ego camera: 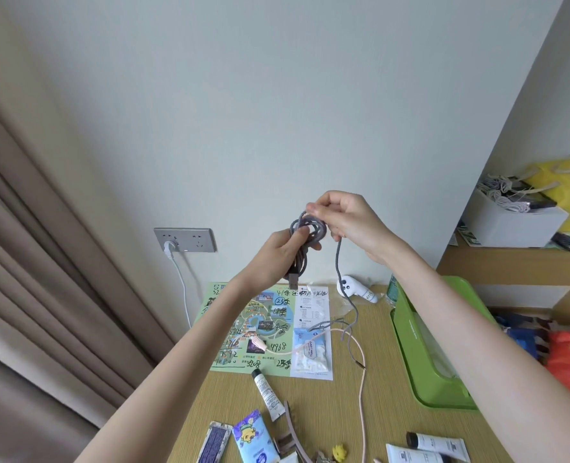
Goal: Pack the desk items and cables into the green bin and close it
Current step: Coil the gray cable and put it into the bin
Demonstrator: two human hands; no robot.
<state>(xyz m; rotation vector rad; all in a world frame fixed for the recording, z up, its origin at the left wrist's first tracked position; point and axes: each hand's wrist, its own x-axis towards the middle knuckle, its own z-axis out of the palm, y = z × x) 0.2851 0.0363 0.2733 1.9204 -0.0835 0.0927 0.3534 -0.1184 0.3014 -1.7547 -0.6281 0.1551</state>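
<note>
I hold a grey braided cable [305, 243] up in front of the wall, above the desk. My left hand [282, 253] grips its coiled bundle, with the USB plug sticking out below the palm. My right hand [342, 217] pinches a loop at the top of the coil. The cable's loose tail hangs down from my right hand to the desk. The green bin [420, 359] stands open on the desk's right side, partly behind my right forearm. A pink cable [362, 389] lies across the desk.
A map sheet [260, 329], a white packet [312, 350], tubes [268, 394], a hair claw [290, 432], a tissue pack [253, 441] and a white controller [357, 289] lie on the desk. A wall socket [185, 239] is at left. A shelf at right holds a white box [510, 222].
</note>
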